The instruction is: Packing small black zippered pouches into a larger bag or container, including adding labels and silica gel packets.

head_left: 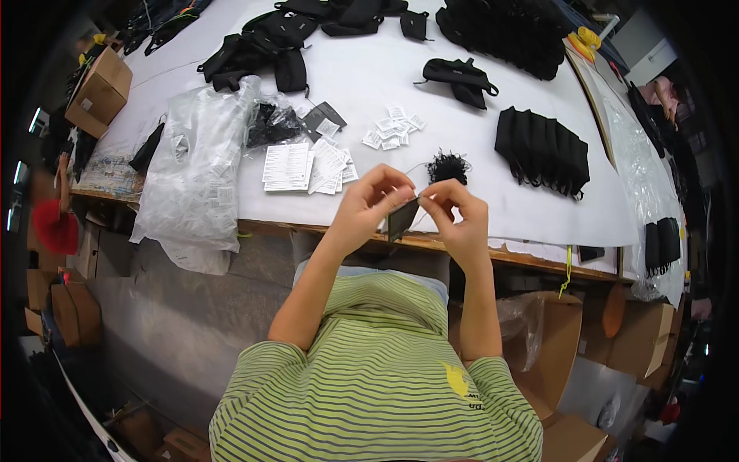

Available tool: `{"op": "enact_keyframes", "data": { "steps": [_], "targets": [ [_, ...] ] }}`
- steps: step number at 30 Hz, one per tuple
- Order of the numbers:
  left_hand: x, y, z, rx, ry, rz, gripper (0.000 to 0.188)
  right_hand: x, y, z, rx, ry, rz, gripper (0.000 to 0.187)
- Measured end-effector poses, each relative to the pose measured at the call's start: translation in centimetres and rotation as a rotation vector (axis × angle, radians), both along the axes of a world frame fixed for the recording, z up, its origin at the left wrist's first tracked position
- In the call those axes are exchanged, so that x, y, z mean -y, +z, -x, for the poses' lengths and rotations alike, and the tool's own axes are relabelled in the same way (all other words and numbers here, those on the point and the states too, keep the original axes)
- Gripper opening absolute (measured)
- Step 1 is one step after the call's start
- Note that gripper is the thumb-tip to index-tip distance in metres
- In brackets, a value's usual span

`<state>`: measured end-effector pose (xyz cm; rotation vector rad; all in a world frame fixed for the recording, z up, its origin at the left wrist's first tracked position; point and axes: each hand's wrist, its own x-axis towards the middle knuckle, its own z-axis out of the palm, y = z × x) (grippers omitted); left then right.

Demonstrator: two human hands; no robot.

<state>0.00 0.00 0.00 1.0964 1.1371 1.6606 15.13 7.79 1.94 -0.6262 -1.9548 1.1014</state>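
Both hands meet just above the table's front edge, pinching a small dark hang tag (401,219) near its top. My left hand (372,206) is closed on its upper left side. Fingers of my right hand (459,219) are pinched together at its upper right corner, by what looks like a thin string. Beyond my right hand lies a tangle of black cords (448,167). Printed white cards (288,167) are stacked to the left of my hands. Small white labels (395,127) are scattered further back, and a dark tag sheet (323,118) lies beside them.
The white-covered table (369,69) carries black fabric bags (273,38) at the back and one black bag (460,79) nearer. A row of black pouches (541,151) lies right. Clear plastic bags (198,154) hang over the left edge. Cardboard boxes (550,339) stand below.
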Motion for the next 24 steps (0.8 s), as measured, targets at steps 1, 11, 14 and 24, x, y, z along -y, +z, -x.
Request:
{"op": "enact_keyframes", "data": {
  "steps": [1,11,14,24],
  "targets": [
    [0.0,-0.3,-0.2,-0.020,-0.023,0.040,0.017,0.1,-0.2,0.0,0.038,0.009,0.001,0.008],
    [0.5,0.0,0.1,-0.104,-0.041,0.106,0.014,0.4,-1.1,0.4,-0.018,0.072,0.151,0.011],
    [-0.2,0.2,0.1,-0.034,0.021,0.077,0.013,-0.3,-1.5,0.4,-0.058,0.170,0.426,0.013],
    [-8.6,-1.8,13.2,-0.515,-0.022,0.225,0.021,-4.4,-3.6,3.6,0.117,0.390,0.874,0.009]
  ]
}}
